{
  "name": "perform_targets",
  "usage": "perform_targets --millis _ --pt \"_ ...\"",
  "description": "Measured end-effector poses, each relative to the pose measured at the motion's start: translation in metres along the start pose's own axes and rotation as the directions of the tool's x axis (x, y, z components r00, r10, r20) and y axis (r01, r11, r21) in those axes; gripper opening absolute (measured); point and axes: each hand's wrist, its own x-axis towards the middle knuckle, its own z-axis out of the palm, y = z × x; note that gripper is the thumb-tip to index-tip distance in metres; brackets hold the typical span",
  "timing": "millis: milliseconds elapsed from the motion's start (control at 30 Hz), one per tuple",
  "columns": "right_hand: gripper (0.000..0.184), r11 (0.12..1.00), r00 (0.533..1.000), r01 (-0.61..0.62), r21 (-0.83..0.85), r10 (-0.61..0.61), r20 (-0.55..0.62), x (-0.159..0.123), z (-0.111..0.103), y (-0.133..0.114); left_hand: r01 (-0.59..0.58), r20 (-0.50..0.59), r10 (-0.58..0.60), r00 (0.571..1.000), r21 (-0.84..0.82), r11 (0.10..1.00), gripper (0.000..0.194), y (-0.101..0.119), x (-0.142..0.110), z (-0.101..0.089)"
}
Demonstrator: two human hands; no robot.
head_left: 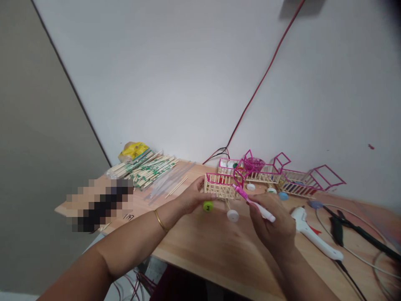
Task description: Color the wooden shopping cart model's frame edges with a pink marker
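My left hand (192,196) grips the left end of a small cart made of bamboo sticks (221,191), with a pink upper edge. A green bottle-cap wheel (208,206) and a white cap wheel (232,215) show beneath it. In my right hand (272,221) is a white and pink marker (261,211), its tip at the pink front frame on the cart's right end. Whether the tip touches the stick I cannot tell. Behind stand similar stick carts (265,173), (299,184), pink along their upper frames.
Bundled bamboo sticks (153,171), clear glue sticks (171,179) and a yellow packet (133,151) lie at the left. A pink-stained cup (254,164) stands behind the carts. At right are a white glue gun (316,238), a dark-handled tool (336,230) and cables.
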Motion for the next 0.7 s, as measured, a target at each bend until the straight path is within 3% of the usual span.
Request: perform_targets --millis 700 --pt "0.007 1.0 1.0 -0.007 -0.002 0.007 0.015 0.001 0.0008 -0.0024 -0.024 -0.056 0.025 0.998 0.014 1.0 0.076 -0.0008 -0.001 0.0073"
